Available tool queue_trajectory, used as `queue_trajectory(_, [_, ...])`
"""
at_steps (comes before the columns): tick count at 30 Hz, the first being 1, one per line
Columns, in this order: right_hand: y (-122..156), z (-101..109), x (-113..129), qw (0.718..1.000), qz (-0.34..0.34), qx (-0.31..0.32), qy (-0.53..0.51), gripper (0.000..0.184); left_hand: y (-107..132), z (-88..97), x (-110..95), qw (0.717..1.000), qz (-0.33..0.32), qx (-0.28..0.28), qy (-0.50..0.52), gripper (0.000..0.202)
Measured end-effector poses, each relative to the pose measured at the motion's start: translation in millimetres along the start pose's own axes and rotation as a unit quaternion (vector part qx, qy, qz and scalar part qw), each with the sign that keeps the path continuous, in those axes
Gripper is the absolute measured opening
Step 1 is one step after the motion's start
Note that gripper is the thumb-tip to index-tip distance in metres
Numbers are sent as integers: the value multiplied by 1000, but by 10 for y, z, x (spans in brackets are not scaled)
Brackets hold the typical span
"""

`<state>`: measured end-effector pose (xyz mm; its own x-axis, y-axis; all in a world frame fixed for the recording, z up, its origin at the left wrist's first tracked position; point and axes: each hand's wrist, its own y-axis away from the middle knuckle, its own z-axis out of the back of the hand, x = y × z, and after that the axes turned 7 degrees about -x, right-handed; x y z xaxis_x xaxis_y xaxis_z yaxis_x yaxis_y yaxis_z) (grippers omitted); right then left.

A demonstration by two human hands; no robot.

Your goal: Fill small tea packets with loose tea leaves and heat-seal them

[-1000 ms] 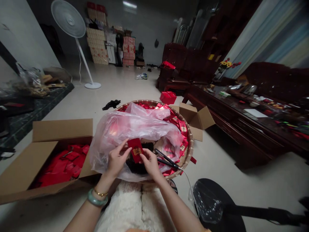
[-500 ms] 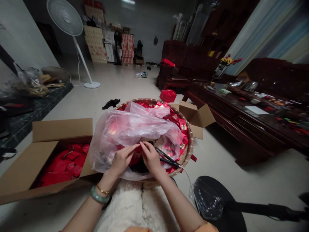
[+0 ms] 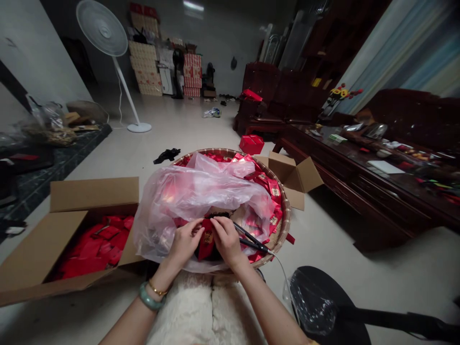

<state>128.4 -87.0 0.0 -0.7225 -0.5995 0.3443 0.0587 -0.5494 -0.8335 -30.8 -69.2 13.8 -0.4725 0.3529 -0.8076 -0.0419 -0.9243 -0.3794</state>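
Note:
Between my hands is a small red packet with gold lettering [image 3: 206, 242], its top edge pinched by fingers from both sides. My left hand [image 3: 184, 243], a green bangle and a gold bracelet on its wrist, grips the left corner. On the right corner the fingers of my right hand [image 3: 228, 239] are closed. A black hair straightener [image 3: 256, 242] with a pale cord lies just right of my right hand, jaws parted. Under and behind the hands, a pinkish clear plastic bag [image 3: 201, 187] spreads over a round woven basket [image 3: 286, 218] of red packets.
At the left stands an open cardboard box [image 3: 68, 230] full of red packets. Another open carton [image 3: 302, 177] and a red box [image 3: 251, 143] are behind the basket. A black round base [image 3: 345, 316] with a pole is at lower right, a long dark wooden table [image 3: 345, 167] farther right.
My hands have lowered slightly and drawn a little apart at the fingertips, so the red packet's lettered face now shows between them. The view has shifted slightly.

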Motion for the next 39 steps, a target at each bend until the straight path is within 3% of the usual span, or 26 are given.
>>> queue_trajectory(5, [41,-11,6,997,-72,3,-34,21,-12,-2,-28,998,42,22,46,21])
queue_trajectory(10, [57,-13,12,991,-109,-13,-75,15,-52,8,-11,953,191,129,198,34])
queue_trajectory(19, [100,-22,5,991,-108,-28,-73,19,-34,-25,48,891,324,118,296,46])
queue_trajectory(26, [136,-29,7,992,-92,-41,-78,27,-21,-9,14,858,353,131,349,43])
queue_trajectory(39, [108,-3,45,991,-107,-42,-74,25,-18,-3,1,887,320,140,301,42])
